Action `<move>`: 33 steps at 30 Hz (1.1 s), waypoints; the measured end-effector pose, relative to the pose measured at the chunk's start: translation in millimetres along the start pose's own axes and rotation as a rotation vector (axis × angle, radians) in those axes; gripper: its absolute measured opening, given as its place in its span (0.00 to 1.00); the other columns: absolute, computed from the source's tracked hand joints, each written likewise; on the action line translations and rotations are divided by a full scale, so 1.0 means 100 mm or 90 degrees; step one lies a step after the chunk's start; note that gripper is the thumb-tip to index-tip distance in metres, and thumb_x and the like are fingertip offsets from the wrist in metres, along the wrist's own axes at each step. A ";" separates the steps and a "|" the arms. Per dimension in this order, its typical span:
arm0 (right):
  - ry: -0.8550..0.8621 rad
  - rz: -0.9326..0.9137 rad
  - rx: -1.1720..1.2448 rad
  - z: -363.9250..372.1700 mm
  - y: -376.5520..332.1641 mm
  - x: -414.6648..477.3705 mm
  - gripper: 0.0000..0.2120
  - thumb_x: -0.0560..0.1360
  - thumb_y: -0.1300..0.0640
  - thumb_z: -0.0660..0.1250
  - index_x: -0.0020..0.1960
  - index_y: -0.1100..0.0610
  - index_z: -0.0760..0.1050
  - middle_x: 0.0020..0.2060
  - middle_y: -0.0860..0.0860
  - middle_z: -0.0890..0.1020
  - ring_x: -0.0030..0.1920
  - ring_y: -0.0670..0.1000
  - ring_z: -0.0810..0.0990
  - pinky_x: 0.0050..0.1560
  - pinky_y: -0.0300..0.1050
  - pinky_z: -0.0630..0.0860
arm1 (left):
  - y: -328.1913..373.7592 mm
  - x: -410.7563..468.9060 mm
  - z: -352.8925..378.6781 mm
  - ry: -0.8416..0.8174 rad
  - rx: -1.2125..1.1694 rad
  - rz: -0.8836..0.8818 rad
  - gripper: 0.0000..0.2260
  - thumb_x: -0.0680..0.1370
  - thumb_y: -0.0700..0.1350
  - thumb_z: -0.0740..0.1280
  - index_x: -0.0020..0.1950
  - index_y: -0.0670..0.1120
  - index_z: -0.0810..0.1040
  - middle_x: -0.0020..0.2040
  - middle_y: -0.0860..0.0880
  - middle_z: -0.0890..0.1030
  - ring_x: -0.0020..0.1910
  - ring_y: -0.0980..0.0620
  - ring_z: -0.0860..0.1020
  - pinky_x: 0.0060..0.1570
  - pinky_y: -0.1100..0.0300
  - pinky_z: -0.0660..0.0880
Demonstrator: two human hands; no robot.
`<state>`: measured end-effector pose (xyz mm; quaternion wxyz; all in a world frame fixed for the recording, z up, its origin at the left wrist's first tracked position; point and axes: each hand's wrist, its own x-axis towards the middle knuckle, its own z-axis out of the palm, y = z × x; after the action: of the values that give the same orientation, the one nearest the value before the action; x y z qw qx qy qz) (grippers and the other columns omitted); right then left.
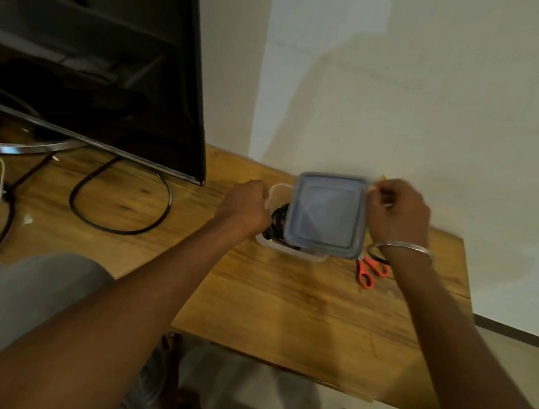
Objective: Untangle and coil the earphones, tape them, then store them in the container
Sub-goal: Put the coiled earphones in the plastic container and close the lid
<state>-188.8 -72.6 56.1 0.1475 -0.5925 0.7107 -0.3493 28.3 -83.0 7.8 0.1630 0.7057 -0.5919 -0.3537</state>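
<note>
Over the container (290, 249), lid (328, 211) in right fingers (377, 191) — earphones (279, 220) beside left hand (244, 205)

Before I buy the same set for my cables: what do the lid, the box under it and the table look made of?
The lid looks like smooth, blue-tinted translucent plastic with a moulded rim. The box looks like clear plastic, since its wall is see-through. The table looks like varnished wood, with visible grain and a slight sheen.
</note>
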 end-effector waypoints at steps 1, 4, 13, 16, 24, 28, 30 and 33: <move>-0.044 0.055 0.013 0.17 0.09 0.00 0.10 0.78 0.56 0.67 0.52 0.62 0.81 0.45 0.56 0.84 0.45 0.53 0.82 0.45 0.37 0.67 | -0.01 0.01 -0.01 -0.013 -0.013 -0.011 0.17 0.72 0.36 0.73 0.58 0.45 0.77 0.54 0.44 0.81 0.51 0.43 0.81 0.48 0.50 0.82; -0.057 0.116 0.045 0.50 0.20 -0.11 0.11 0.79 0.57 0.66 0.56 0.62 0.80 0.48 0.58 0.85 0.51 0.57 0.82 0.47 0.35 0.68 | 0.00 0.03 -0.05 -0.045 -0.029 -0.043 0.08 0.74 0.35 0.69 0.51 0.45 0.78 0.49 0.42 0.83 0.45 0.41 0.83 0.45 0.45 0.83; -0.088 -0.035 -0.256 0.75 0.22 -0.37 0.14 0.82 0.49 0.55 0.58 0.58 0.72 0.53 0.59 0.78 0.47 0.63 0.80 0.39 0.51 0.73 | 0.06 -0.02 -0.10 -0.034 0.001 -0.033 0.12 0.74 0.50 0.74 0.49 0.43 0.79 0.43 0.43 0.84 0.39 0.43 0.84 0.41 0.47 0.84; -0.128 -0.036 -0.207 0.80 0.27 -0.39 0.14 0.83 0.53 0.54 0.60 0.61 0.72 0.51 0.61 0.79 0.49 0.62 0.79 0.42 0.51 0.72 | 0.09 -0.07 -0.11 -0.041 0.004 -0.036 0.11 0.72 0.47 0.76 0.49 0.43 0.78 0.45 0.44 0.83 0.38 0.44 0.84 0.38 0.47 0.83; -0.102 0.037 -0.031 0.88 0.39 -0.42 0.16 0.82 0.58 0.57 0.68 0.56 0.73 0.55 0.63 0.77 0.52 0.63 0.77 0.46 0.49 0.73 | 0.12 -0.11 -0.10 -0.108 -0.059 -0.116 0.16 0.75 0.34 0.71 0.62 0.39 0.76 0.55 0.39 0.80 0.46 0.37 0.83 0.41 0.42 0.83; -0.078 0.075 0.017 0.95 0.40 -0.47 0.19 0.82 0.56 0.57 0.72 0.51 0.72 0.54 0.62 0.78 0.53 0.61 0.78 0.52 0.50 0.76 | 0.09 -0.15 -0.03 -0.123 -0.019 -0.119 0.16 0.79 0.38 0.64 0.68 0.45 0.72 0.50 0.40 0.81 0.38 0.41 0.84 0.38 0.44 0.84; -0.052 0.098 0.028 0.98 0.37 -0.51 0.20 0.83 0.56 0.56 0.73 0.51 0.70 0.54 0.61 0.78 0.53 0.61 0.78 0.50 0.47 0.73 | 0.06 -0.19 0.05 -0.144 -0.037 -0.134 0.18 0.81 0.39 0.59 0.72 0.48 0.67 0.50 0.40 0.79 0.38 0.42 0.85 0.40 0.43 0.84; -0.017 0.124 0.026 1.01 0.31 -0.56 0.20 0.83 0.57 0.57 0.74 0.51 0.69 0.53 0.62 0.76 0.51 0.61 0.77 0.46 0.44 0.67 | 0.01 -0.21 0.14 -0.115 -0.095 -0.138 0.21 0.81 0.39 0.56 0.74 0.50 0.64 0.54 0.42 0.76 0.40 0.42 0.81 0.44 0.45 0.83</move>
<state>-134.2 -50.1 -48.0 0.2021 -0.5219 0.7558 -0.3400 17.1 -60.6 5.0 0.1218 0.7169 -0.4964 -0.4742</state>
